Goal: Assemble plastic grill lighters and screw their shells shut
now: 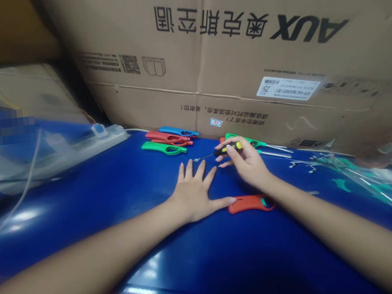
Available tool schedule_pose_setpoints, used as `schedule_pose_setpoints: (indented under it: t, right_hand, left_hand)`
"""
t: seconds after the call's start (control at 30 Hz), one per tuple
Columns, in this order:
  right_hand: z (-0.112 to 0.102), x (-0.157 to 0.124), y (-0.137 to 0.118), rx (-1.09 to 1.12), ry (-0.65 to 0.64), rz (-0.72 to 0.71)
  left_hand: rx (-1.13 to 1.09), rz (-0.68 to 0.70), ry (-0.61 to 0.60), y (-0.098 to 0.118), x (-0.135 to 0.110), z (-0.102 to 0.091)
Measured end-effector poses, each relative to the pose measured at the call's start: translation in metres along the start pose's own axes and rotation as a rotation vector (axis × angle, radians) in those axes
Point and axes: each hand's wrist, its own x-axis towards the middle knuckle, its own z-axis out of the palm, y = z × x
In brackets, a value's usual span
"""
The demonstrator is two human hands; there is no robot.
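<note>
My left hand [192,192] lies on the blue tabletop with its fingers spread, the thumb at the end of an orange-red lighter casing [247,204]. In my right hand [249,162] is a screwdriver [229,148] with a black and yellow handle. Its thin shaft points left, and the tip reaches small metal pieces [196,160] just past my left fingertips. The casing lies flat near my right wrist, with a bit of green showing at its right end.
Red [168,138], blue [178,131] and green [164,147] lighter casings lie behind my left hand. Green lighters with metal tubes [276,152] lie beyond my right. A large cardboard box [161,94] walls off the back. At left is a power strip [106,138]; at right, loose wire pieces [307,165].
</note>
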Motion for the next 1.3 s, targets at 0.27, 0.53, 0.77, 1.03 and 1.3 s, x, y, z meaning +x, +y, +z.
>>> schedule_pose_setpoints:
  t: [0.27,0.53,0.77,1.03,1.3]
  right_hand:
    - [-0.0021,-0.0023,0.0014,-0.019,-0.005,-0.039]
    - [-0.0022,-0.001,-0.0004,-0.003,0.034,-0.015]
    - [-0.0035,-0.0021,0.0014,-0.002,0.028,-0.006]
    - [-0.0047,-0.0019,0.0004,-0.003,0.034,-0.005]
    - [-0.0055,-0.0025,0.0011,0.011,0.045,-0.017]
  left_hand:
    - [-0.004,-0.009,-0.017,0.0004,0.0003,-0.0015]
    - [-0.011,-0.03,-0.037,0.0018,0.0,-0.0036]
    - [-0.023,-0.069,-0.011,0.0009,0.0026,-0.0034]
    - [-0.01,-0.092,-0.035,-0.0005,0.0052,-0.0058]
    - [-0.002,-0.084,-0.033,-0.001,0.0041,-0.005]
